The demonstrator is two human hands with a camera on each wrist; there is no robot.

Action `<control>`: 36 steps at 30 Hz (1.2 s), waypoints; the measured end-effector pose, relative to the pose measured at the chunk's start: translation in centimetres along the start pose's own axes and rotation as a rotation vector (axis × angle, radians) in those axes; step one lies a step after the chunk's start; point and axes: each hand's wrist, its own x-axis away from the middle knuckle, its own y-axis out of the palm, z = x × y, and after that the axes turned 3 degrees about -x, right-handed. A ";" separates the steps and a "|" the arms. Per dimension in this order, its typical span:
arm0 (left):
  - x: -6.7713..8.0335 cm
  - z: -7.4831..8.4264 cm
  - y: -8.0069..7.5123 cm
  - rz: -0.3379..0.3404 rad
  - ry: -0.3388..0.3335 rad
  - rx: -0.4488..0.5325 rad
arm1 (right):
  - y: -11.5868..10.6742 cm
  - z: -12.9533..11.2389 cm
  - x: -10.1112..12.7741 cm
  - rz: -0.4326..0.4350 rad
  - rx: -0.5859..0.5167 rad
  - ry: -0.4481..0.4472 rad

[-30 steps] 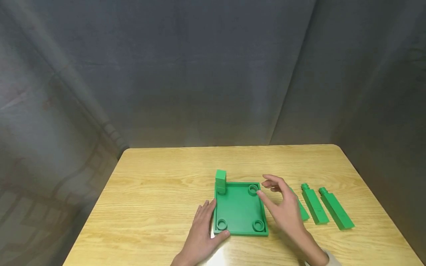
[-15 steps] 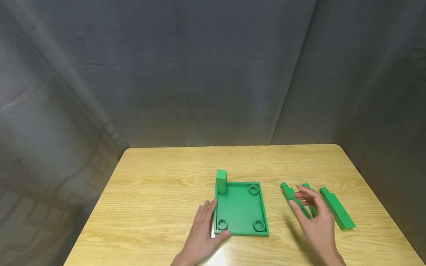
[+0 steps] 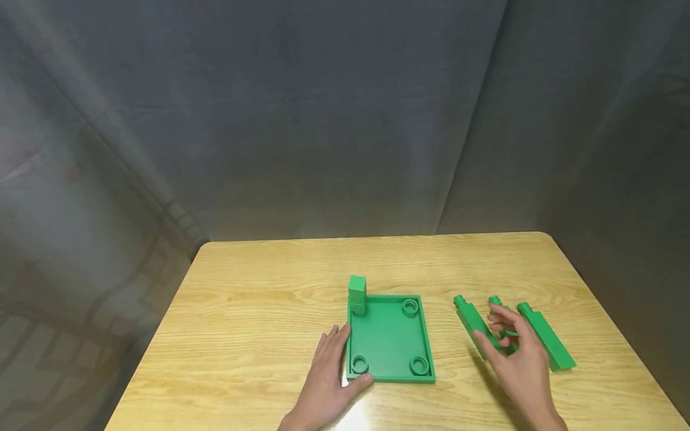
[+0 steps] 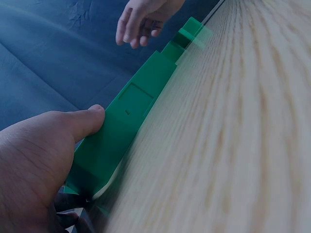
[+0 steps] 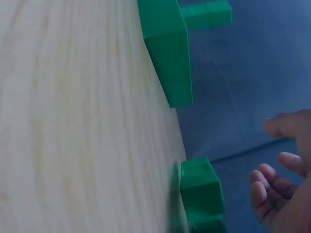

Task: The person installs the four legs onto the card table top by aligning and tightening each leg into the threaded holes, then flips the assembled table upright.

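Head view shows no readable writing; only a small, unclear embossed mark sits on the green tray (image 4: 127, 104) side. Left hand (image 3: 326, 383) presses its thumb on the tray's near-left corner, fingers straight. Right hand (image 3: 520, 365), fingers loosely curled, hovers over the middle green peg (image 3: 504, 326) on the desk (image 3: 259, 311), right of the tray.

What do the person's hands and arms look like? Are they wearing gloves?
No gloves. Both the left hand and the right hand are bare, with no rings, watch or markings showing. No sleeve shows at either wrist in these views.
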 end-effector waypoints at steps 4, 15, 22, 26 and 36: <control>-0.1 0.0 0.0 -0.001 0.007 0.003 | -0.2 0.8 0.1 -0.043 0.054 0.007; 0.0 0.1 0.0 0.003 0.011 -0.011 | -0.9 1.6 0.3 -0.121 0.263 0.113; 0.1 0.0 0.0 -0.004 0.001 -0.017 | -1.1 2.2 0.2 -0.176 0.338 0.103; 0.0 0.1 0.0 -0.011 -0.002 -0.007 | -1.3 2.2 0.1 -0.216 0.372 0.114; 0.0 0.1 -0.1 -0.005 -0.004 -0.011 | -1.5 1.8 0.2 -0.256 0.440 0.123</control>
